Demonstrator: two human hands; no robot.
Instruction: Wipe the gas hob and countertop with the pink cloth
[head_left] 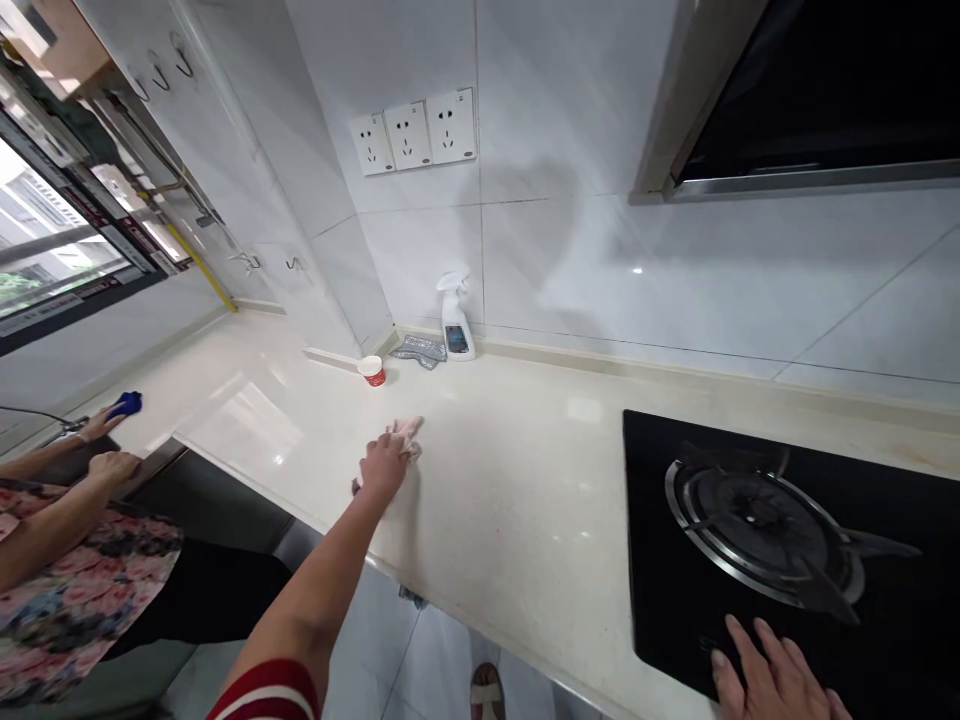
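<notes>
With my left hand (384, 466) I press a crumpled pale pink cloth (406, 430) against the white countertop (495, 520); the fingers are closed over it. My right hand (772, 675) rests at the front edge of the black gas stove (652, 560), fingers spread and nothing in them. Just behind it sits the round burner (761, 515) with its pan support. Beyond the cloth, a small red and white paper cup (372, 371) stands near the wall corner.
A white spray bottle (456, 325) stands by the wall beside a silvery crumpled packet (421, 350). At far left another person (90, 580) holds a blue cloth (126, 404) on the counter. Wall sockets (411, 135) and a dark range hood (840, 100) are above.
</notes>
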